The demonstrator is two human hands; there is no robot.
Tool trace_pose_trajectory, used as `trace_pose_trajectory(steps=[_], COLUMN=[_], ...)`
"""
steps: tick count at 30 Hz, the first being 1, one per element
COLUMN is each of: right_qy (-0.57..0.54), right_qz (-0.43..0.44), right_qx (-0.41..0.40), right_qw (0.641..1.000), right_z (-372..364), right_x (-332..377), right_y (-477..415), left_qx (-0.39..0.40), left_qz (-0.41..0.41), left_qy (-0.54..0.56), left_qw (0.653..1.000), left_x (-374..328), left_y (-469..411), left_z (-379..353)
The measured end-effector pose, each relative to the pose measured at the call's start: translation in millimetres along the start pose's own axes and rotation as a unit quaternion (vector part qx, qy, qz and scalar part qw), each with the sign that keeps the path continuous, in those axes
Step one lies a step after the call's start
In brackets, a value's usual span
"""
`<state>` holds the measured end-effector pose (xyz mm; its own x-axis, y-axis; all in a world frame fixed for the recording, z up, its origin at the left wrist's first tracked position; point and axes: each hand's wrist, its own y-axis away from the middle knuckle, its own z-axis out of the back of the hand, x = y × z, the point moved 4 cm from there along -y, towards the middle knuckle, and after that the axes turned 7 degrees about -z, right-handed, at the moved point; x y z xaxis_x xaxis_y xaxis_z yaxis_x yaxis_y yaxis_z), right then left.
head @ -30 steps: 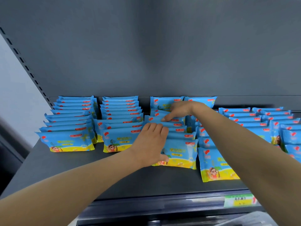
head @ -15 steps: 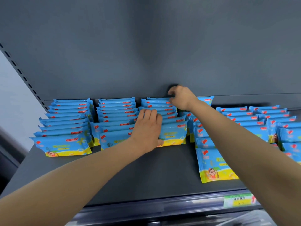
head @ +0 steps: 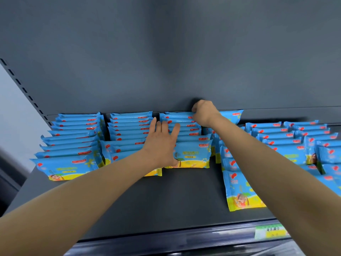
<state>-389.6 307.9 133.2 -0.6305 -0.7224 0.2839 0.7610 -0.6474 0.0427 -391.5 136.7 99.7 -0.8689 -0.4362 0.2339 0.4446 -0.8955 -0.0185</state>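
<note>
Left hand (head: pixel 162 145): open, fingers spread, palm flat on the front packs of the middle row (head: pixel 191 156). Right hand (head: pixel 203 113): fingers curled at that row's rear top edge, against the back wall (head: pixel 166 61); whether it grips a pack cannot be told. The row stands mid-shelf (head: pixel 175 200). A neighbour row (head: pixel 129 130) sits just beside on the left; a slumped row (head: pixel 239 191) lies on the right, partly under the right forearm.

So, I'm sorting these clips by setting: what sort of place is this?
Most likely a shop aisle: rows of identical blue packets stand on a dark shelf, a green price label sits on its front edge, and a slotted upright runs up the left side.
</note>
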Motion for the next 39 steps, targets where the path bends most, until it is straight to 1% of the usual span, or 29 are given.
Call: trace_pose_trajectory(steps=[3, 5, 9, 12, 14, 17, 19, 21, 22, 23, 25, 28, 31, 35, 37, 39], right_qy=[-0.096, -0.142, -0.153, -0.136, -0.106, -0.037, 0.043, 0.138, 0.178, 0.210, 0.246, 0.282, 0.332, 0.367, 0.370, 0.363], right_qz=[0.006, -0.002, -0.015, 0.003, 0.024, 0.042, 0.038, 0.024, 0.024, 0.026, 0.030, 0.037, 0.050, 0.066, 0.073, 0.074], right_qx=[0.013, 0.014, 0.004, 0.018, 0.042, 0.093, 0.144, 0.195, 0.205, 0.202, 0.170, 0.130, 0.103, 0.049, 0.025, 0.013], right_qw=[0.995, 0.990, 0.988, 0.991, 0.993, 0.994, 0.988, 0.971, 0.962, 0.956, 0.954, 0.950, 0.936, 0.927, 0.926, 0.929], right_z=[4, 9, 16, 17, 18, 23, 26, 24, 21, 16, 6, -5, -13, -17, -17, -17], right_x=[-2, -5, -6, -3, 1, 9, 12, 12, 12, 13, 15, 19, 26, 31, 30, 28], right_y=[5, 8, 13, 20, 28, 43, 53, 63, 67, 70, 73, 75, 77, 80, 81, 82], left_qx=[0.014, 0.010, -0.015, -0.038, -0.037, -0.023, -0.016, -0.006, 0.000, 0.005, 0.007, 0.020, 0.039, -0.013, -0.032, -0.058], left_qz=[-0.004, -0.002, -0.004, 0.000, -0.001, -0.003, -0.006, -0.023, -0.034, -0.043, -0.057, -0.068, -0.078, -0.095, -0.103, -0.102], left_qy=[-0.010, -0.011, -0.007, -0.038, -0.048, -0.021, 0.009, 0.041, 0.060, 0.077, 0.087, 0.033, -0.039, -0.051, -0.054, -0.082], left_qw=[1.000, 1.000, 1.000, 0.999, 0.998, 0.999, 1.000, 0.999, 0.998, 0.996, 0.995, 0.997, 0.995, 0.994, 0.993, 0.990], left_x=[0, -2, -5, -4, -3, 0, 3, 6, 9, 13, 24, 39, 48, 51, 48, 47], left_y=[0, -2, -4, -3, -3, -3, -2, 2, 6, 10, 22, 43, 57, 57, 57, 60], left_z=[-1, -1, 0, 1, 1, 1, 2, 4, 6, 7, 12, 13, 3, -3, -4, -4])
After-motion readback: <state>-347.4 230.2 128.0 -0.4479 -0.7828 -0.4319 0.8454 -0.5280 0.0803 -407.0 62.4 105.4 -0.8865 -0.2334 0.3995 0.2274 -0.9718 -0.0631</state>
